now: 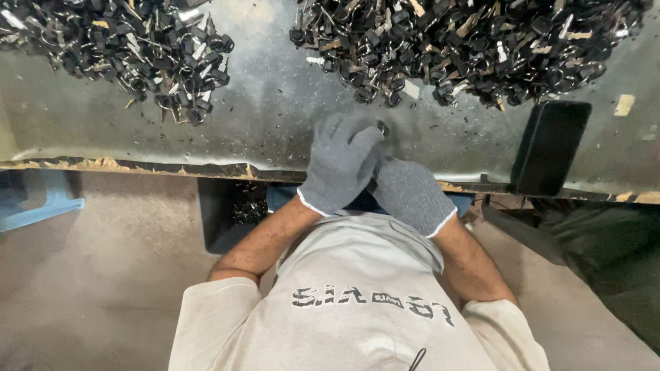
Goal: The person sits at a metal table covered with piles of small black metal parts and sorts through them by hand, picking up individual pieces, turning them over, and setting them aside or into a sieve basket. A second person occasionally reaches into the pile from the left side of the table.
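Gloves, grey knit, covered both hands, pressed together at the bench's near edge. The left hand (pixel 340 172) was curled shut around a small dark part (pixel 382 128), just visible at its fingertips; whether the right hand (pixel 410 194), tucked beneath it, gripped anything I could not tell. Two heaps remained beyond them, left heap (pixel 124 48) and right heap (pixel 467 45), apparently unsorted. A black rectangular phone (pixel 550 148) lay to the right.
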